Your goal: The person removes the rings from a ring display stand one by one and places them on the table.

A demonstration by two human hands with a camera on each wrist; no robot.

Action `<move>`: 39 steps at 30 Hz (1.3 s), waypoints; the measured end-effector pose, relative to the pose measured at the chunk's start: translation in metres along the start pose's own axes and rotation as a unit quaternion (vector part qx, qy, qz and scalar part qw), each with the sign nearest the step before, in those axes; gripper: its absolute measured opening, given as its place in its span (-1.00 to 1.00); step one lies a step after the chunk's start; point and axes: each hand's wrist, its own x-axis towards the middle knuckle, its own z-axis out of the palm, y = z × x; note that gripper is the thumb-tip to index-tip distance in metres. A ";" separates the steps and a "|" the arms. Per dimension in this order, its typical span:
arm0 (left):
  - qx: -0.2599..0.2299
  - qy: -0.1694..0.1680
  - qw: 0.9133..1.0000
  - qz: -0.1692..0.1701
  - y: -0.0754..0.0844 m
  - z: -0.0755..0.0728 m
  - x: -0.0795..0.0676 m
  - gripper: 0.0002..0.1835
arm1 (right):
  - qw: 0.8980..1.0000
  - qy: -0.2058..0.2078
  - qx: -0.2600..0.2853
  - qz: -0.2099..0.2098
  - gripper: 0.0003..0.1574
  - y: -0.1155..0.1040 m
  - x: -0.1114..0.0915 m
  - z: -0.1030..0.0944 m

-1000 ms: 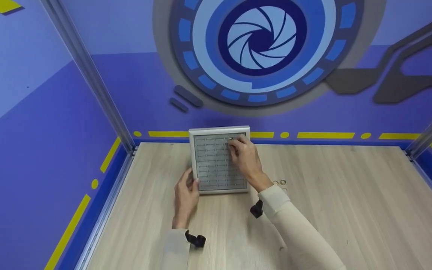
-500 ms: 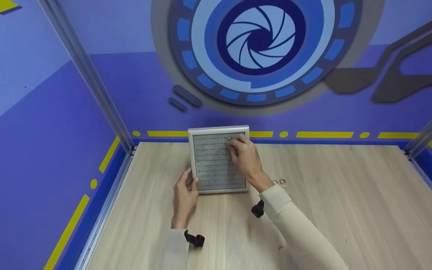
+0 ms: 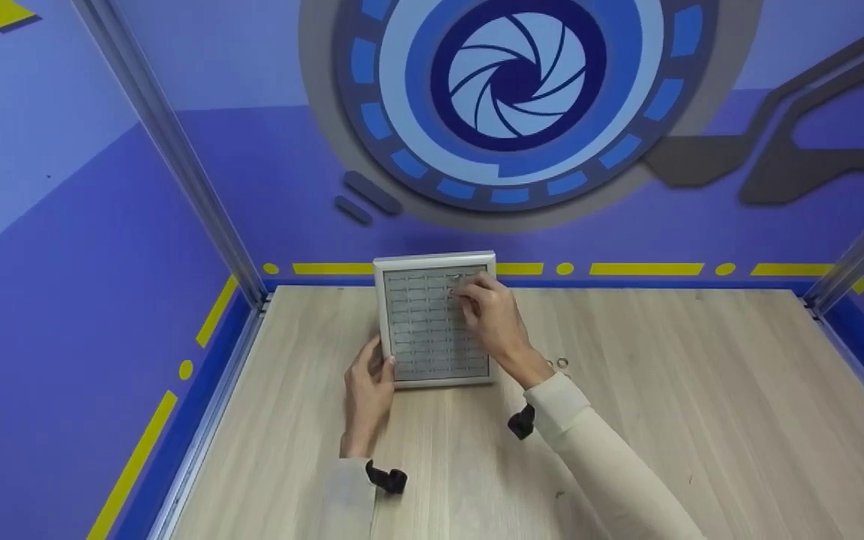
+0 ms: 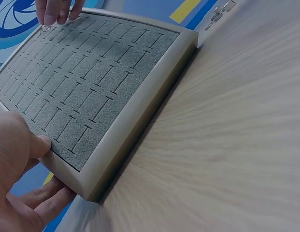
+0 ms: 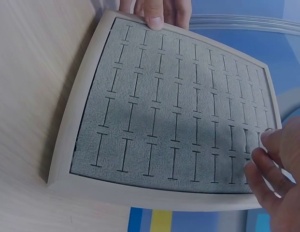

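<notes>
A ring display tray with a pale frame and grey slotted padding leans up near the back wall. My left hand grips its lower left edge, thumb at the front and fingers behind. My right hand is at the tray's upper right, thumb and fingertips bent together at the slots. They seem to pinch a small ring, mostly hidden by the fingers. Just above it, another ring shows in the top row. In the right wrist view, a ring shows beside the right fingertips.
Several loose rings lie on the wooden table, right of the tray and close to the right wrist. A blue printed wall rises behind, with a metal post at the left corner.
My right hand has shifted slightly down from the top row, and the ring there shows more plainly. The left hand keeps its grip on the tray.
</notes>
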 end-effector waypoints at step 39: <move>-0.007 -0.007 1.000 -0.006 0.001 -0.001 0.000 -0.40 | 0.998 -0.044 -0.031 -0.027 -0.86 0.031 -0.065 -0.055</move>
